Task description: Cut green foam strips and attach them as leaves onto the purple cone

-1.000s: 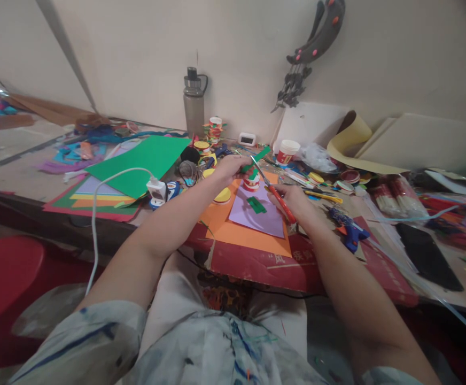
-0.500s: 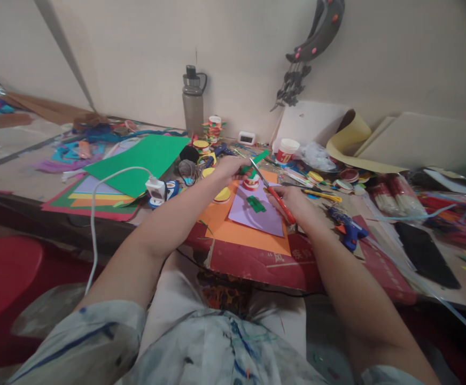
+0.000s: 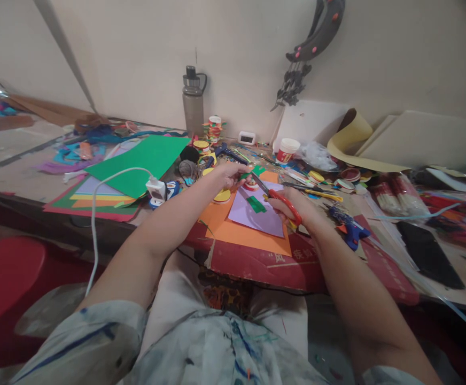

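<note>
Right hand (image 3: 293, 206) gripping red scissors (image 3: 281, 197), left hand (image 3: 228, 174) pinching green paper strip (image 3: 253, 172); writing illegible.

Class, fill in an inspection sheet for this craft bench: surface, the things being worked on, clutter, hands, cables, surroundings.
Surface: workbench crowded with paper and craft scraps.
Job's things: red-handled scissors at a green paper strip, above a purple sheet lying on an orange sheet.
Clutter: green paper sheet, blue glue gun, paper cup, black phone.
Hands: left hand pinches the strip; right hand grips the scissors.
Cables: white cable runs from a white plug off the bench edge.
Surroundings: grey water bottle against the wall; red stool at left.
</note>
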Demonstrator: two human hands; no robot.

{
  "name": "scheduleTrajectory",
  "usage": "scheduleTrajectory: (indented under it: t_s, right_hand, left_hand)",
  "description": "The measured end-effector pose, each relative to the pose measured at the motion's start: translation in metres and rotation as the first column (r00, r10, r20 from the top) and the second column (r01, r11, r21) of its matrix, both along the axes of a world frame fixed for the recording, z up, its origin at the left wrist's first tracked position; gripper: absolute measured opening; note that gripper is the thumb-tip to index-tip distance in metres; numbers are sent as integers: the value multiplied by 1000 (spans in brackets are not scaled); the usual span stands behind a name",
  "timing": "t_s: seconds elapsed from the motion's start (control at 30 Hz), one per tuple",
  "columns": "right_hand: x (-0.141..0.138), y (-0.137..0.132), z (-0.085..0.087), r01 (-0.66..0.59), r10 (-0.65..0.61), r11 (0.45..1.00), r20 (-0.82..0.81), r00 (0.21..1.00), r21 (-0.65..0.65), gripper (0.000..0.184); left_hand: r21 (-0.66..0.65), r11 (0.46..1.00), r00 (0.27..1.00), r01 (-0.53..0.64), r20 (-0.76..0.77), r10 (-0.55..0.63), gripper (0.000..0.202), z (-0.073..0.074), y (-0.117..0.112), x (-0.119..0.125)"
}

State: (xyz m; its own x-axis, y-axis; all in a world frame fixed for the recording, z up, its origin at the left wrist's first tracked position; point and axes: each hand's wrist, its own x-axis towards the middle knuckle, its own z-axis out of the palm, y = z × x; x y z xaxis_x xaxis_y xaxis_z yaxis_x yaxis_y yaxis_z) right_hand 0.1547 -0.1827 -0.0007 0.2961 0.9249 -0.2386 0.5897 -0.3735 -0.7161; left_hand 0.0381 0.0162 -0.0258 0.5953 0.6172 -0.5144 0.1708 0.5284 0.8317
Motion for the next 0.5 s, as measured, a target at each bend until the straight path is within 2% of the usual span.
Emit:
scheduleTrajectory:
  t_s: [0.13,0.2,0.27,0.3,0.37,0.43,0.5]
  right_hand:
    - [11,3,-7,8,-7,999,-35,999,35,35]
    - [22,6,-12,43,-39,995,-45,998,84,32]
    - [34,11,-19,128,-132,979,12,991,157,25]
    - [40,14,-23,150,-174,967,107,979,207,22]
    - [50,18,-31,134,-241,949,385,891,285,26]
    - [56,21,-39,154,-256,964,594,763,218,32]
    - [56,22,-43,204,-193,977,690,698,67,37]
  left_hand:
    - [33,999,999,5,48,-6,23,4,0,-2]
    - [60,998,989,-32,148,23,22,6,2,-3]
    - [83,993,964,-88,257,64,22,6,3,-2]
    - [92,990,951,-109,301,77,23,6,4,-1]
    - [108,986,930,-124,360,78,26,6,3,0]
    - [121,984,919,-129,388,73,27,6,1,2]
    - [150,979,915,-136,398,66,26,8,-2,2]
